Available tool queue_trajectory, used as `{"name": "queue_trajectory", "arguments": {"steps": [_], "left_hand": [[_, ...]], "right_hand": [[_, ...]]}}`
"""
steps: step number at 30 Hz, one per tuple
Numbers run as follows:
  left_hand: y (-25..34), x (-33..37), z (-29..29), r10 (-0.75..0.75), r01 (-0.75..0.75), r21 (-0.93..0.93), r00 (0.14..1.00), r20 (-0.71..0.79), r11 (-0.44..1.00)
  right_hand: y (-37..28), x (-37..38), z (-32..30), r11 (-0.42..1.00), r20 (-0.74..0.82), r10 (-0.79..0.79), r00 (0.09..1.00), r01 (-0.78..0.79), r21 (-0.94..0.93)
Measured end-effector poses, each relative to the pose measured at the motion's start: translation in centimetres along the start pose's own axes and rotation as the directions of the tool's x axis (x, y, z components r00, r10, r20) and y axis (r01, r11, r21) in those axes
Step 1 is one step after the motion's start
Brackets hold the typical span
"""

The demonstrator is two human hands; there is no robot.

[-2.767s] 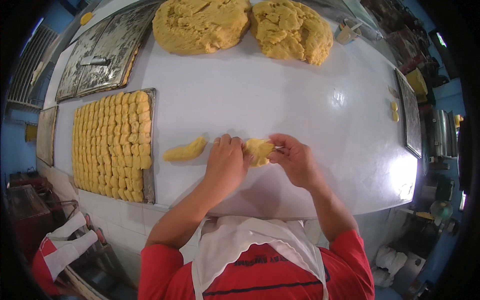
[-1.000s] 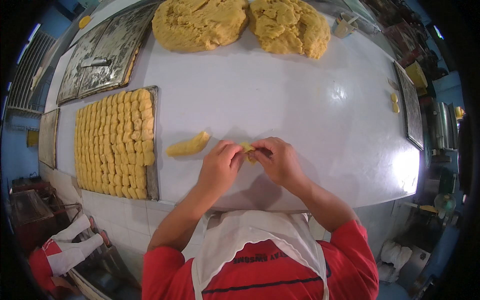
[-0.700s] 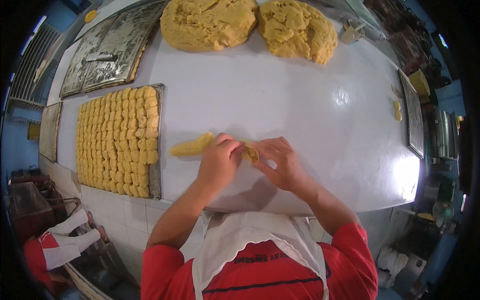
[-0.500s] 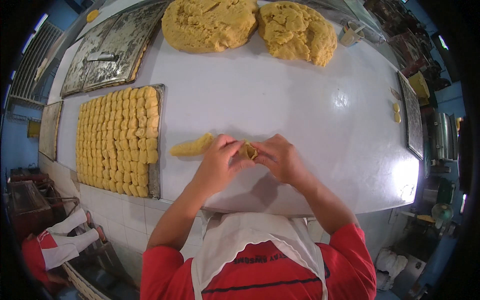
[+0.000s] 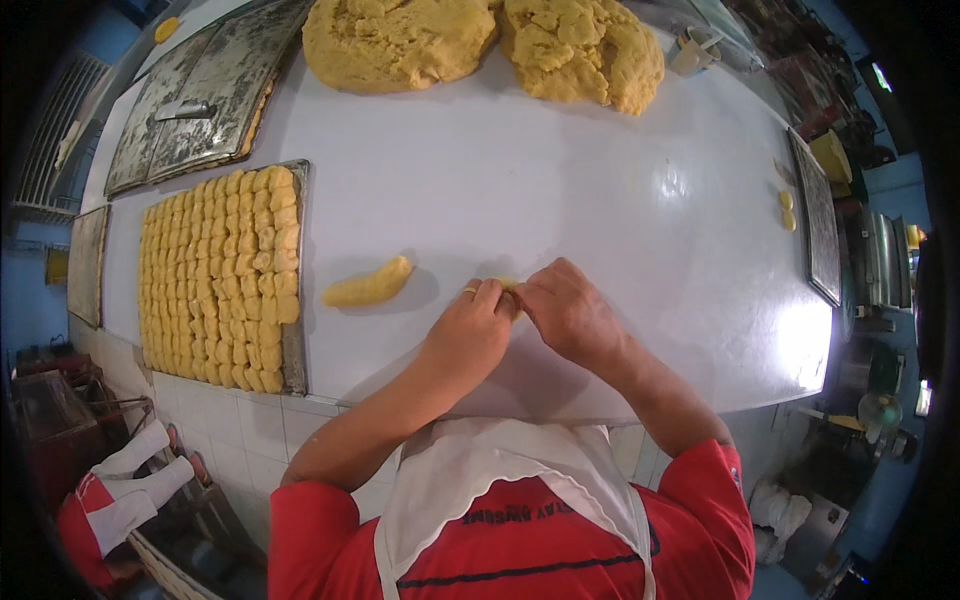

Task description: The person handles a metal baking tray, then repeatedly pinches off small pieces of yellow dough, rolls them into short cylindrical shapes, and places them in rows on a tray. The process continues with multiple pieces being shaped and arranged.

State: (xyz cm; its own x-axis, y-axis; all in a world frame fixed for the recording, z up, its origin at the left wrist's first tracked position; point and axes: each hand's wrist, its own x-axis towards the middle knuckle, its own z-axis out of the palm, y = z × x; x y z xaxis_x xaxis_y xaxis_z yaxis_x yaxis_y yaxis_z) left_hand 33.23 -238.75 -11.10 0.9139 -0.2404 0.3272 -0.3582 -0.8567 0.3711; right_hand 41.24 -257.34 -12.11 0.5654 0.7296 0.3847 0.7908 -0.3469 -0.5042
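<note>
My left hand (image 5: 472,328) and my right hand (image 5: 572,312) meet above the white table, near its front edge. Between their fingertips they pinch a small piece of yellow dough (image 5: 508,284), mostly covered by the fingers. A ring shows on the left hand. To the left of my hands lies a short, thick roll of the same dough (image 5: 368,284), untouched. Further left, small dough pieces (image 5: 212,280) stand in tight rows on a metal tray (image 5: 296,345); the tray's near right corner is bare.
Two large dough masses (image 5: 400,45) sit at the far side, a cup (image 5: 692,52) beside them. Dark metal trays (image 5: 225,75) lie far left with a bladed tool (image 5: 185,111) on top. Two small dough pieces (image 5: 787,210) and another tray (image 5: 815,215) are at right. Another person (image 5: 110,510) is lower left.
The dough piece showed an open hollow between my fingers; now the fingers have closed over it. My left hand has turned further over it. The whole view has shifted slightly.
</note>
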Motion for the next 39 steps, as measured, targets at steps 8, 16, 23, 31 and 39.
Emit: {"name": "queue_trajectory", "arguments": {"steps": [8, 16, 23, 31, 39], "left_hand": [[-1.1, -1.2, -0.9, -0.442, 0.405, -0.535, 0.895, 0.064, 0.741], [-1.7, -0.5, -1.2, -0.237, 0.221, -0.452, 0.971, 0.023, 0.864], [-1.1, -1.6, -3.8, -0.348, 0.281, -0.398, 0.931, -0.107, 0.873], [1.7, -0.6, -3.1, -0.165, 0.212, -0.459, 0.976, 0.140, 0.863], [4.7, 3.0, -0.8, -0.152, 0.254, -0.392, 0.950, 0.273, 0.884]], "right_hand": [[0.5, -0.4, -0.8, 0.990, -0.027, -0.010, 1.000, 0.014, 0.143], [-0.2, 2.6, -1.1, 0.834, 0.190, 0.420, 0.887, -0.460, 0.305], [-0.5, 1.0, -0.4, 0.960, 0.223, 0.036, 0.974, -0.095, 0.264], [13.9, -13.1, -12.3, 0.278, -0.184, 0.905, 0.385, -0.203, 0.939], [30.7, -21.8, -27.7, 0.544, -0.947, 0.062, 0.314, -0.807, -0.232]]}}
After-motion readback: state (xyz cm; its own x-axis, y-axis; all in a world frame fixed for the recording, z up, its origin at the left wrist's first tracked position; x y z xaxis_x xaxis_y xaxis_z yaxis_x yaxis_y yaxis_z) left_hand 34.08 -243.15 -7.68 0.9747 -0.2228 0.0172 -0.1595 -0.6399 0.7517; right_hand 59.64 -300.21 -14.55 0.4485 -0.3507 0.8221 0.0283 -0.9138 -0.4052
